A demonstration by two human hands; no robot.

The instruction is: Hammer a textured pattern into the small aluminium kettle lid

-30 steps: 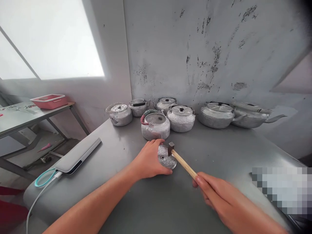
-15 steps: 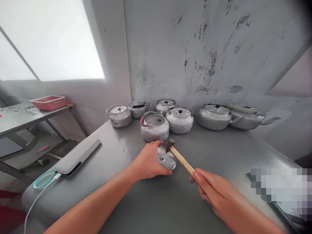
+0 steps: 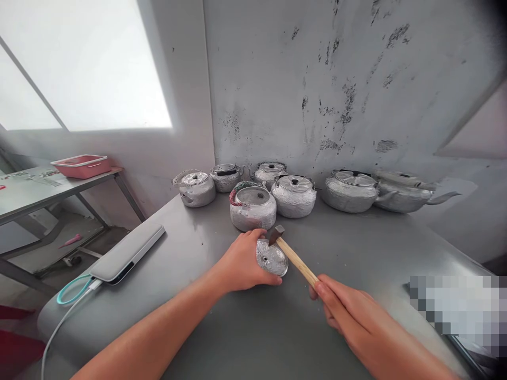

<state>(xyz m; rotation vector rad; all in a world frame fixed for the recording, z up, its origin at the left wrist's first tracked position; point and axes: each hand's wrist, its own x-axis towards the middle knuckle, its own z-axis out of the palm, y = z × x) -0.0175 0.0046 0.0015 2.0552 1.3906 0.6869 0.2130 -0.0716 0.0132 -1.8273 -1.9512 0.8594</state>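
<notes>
A round, silvery kettle lid [image 3: 274, 258] with a small hole in its middle is gripped at its left edge by my left hand [image 3: 242, 264], thumb at the near rim. My right hand [image 3: 339, 302] is closed round the end of a wooden-handled hammer [image 3: 299, 264]. The hammer's dark metal head is at the far rim of the lid; whether it touches I cannot tell. Just beyond sits a lidless kettle [image 3: 252, 215] with a red and green wrapped handle.
Lidded kettles [image 3: 294, 198] and other dented metal kettles [image 3: 350, 192] line the wall on the grey table [image 3: 237, 338]. A pale power bank [image 3: 129, 253] with a cable lies left. A blurred-out item [image 3: 455, 311] is at right. A pink basket [image 3: 81, 167] stands on a side table.
The whole view has shifted very slightly. Both hands keep their hold, and the lid is tilted a little differently under the hammer head.
</notes>
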